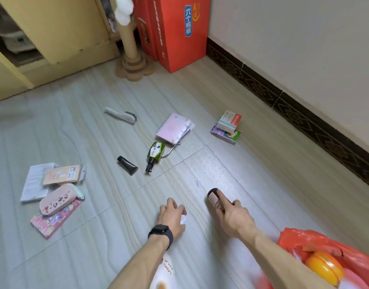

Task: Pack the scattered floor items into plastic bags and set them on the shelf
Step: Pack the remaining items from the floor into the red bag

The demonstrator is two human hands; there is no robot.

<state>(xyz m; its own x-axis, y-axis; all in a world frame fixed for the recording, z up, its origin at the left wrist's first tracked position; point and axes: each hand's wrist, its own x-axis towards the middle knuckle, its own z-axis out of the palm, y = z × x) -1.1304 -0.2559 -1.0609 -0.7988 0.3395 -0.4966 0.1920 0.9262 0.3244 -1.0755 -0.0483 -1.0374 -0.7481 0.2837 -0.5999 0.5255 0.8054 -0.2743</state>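
- Lower right, cut by the frame edge: orange plastic bag (294, 239) on the floor (96, 126), mouth open, yellow round thing (323, 268) inside.
- Just left of the bag: right hand (234, 217), fingers wrapped round a pink bottle (216, 200) with a dark cap, cap end pointing away from the camera. Touching the floor or held just above it: cannot tell.
- Beside it but apart: left hand (171, 214), black wristband (161, 232) on the wrist, fingers curled down round a small white item (183, 219) on the floor, mostly hidden by the palm.
- Under the left forearm: white thing with orange marks (167, 268), too blurred to name.
- Farther out, mid-floor: black tube (127, 165) lying flat, near a green pump bottle (155, 152) on its side, pump end toward the camera.
- Just beyond the pump bottle: pink notebook (172, 128), spiral-bound, lying flat.
- Right of the notebook, near the dark skirting board (304, 109): white box (229, 120) with a red stripe, stacked on a purple and green box (226, 135).
- Well left of the notebook, alone: white brush (121, 115) with dark bristles.
- Far left, in a loose heap: pink case (56, 201) resting on a colourful booklet (52, 222); tan card packet (61, 175) overlapping white papers (33, 182).
- At the back: red boxes (179, 34) upright in the corner, cardboard scratching post (132, 49) just beside them, yellow cabinet (60, 28) to the left.
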